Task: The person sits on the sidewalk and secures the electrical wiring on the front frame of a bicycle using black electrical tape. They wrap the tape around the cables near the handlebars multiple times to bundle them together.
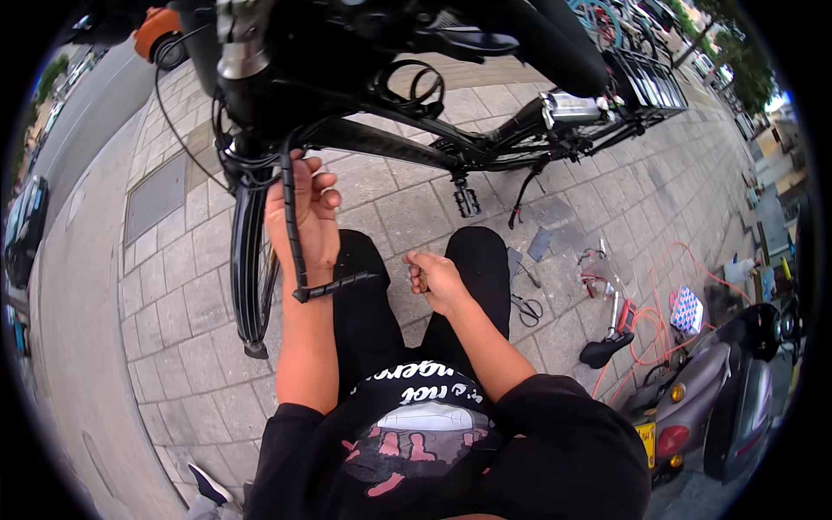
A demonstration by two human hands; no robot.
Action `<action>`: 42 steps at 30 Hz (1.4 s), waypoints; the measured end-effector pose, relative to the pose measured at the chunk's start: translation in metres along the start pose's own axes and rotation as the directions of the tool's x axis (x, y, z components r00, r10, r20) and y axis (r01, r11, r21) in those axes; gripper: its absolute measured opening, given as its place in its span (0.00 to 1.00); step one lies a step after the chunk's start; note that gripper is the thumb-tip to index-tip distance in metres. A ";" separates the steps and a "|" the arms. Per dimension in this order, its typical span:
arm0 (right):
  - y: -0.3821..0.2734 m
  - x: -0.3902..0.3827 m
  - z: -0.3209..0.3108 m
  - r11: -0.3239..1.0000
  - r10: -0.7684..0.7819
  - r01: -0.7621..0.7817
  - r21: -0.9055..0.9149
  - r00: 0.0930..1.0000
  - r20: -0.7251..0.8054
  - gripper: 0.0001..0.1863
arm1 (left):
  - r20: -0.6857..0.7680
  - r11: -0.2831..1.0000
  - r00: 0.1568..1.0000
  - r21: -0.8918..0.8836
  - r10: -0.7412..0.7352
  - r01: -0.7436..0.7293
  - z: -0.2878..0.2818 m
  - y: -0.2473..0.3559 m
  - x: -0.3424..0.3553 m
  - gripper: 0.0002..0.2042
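Note:
A black spiral-wrapped cable (293, 227) hangs from the bicycle's front end, runs down over my left palm and bends sideways across my wrist to a loose end. My left hand (305, 212) is palm up beside the head tube, its fingers loosely curled around the upper part of this cable. The fingertips are close to the bundled cables there. Above my knees, apart from the bicycle, my right hand (438, 282) is closed in a pinch. Whatever its fingers hold, if anything, is too small to make out. The black bicycle (390, 143) stands across the view ahead of me.
Scissors (527, 309), a black bicycle saddle (604, 348), an orange cord (652, 342) and small tools lie on the paving at right. A grey scooter (737, 403) stands at lower right. The front wheel (250, 286) is left of my arm. A pedal (466, 199) sticks out ahead.

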State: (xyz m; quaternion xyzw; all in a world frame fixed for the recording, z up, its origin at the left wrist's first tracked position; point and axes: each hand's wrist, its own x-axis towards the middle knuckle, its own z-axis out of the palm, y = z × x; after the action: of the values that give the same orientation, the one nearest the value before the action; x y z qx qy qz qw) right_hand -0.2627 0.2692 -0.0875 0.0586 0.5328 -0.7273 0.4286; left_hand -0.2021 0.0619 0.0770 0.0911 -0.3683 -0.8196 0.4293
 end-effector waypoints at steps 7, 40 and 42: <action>-0.001 -0.015 -0.009 1.000 0.002 -0.001 0.025 0.999 -0.038 0.14 | -0.010 0.996 0.997 0.052 0.070 -0.069 -0.007 -0.009 0.020 0.15; -0.118 -0.027 -0.100 0.675 -0.496 0.128 0.727 0.808 0.319 0.15 | 0.160 0.760 0.950 0.641 -0.267 0.106 -0.013 -0.142 -0.012 0.14; -0.119 -0.028 -0.102 0.679 -0.502 0.141 0.720 0.805 0.317 0.16 | 0.181 0.783 0.945 0.612 -0.272 0.108 -0.009 -0.144 -0.010 0.14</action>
State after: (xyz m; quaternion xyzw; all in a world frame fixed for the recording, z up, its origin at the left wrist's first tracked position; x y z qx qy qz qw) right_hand -0.3652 0.3769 -0.0296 -0.0775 0.1120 -0.9234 0.3588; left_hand -0.2835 0.1164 -0.0291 0.1497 -0.6479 -0.7068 0.2414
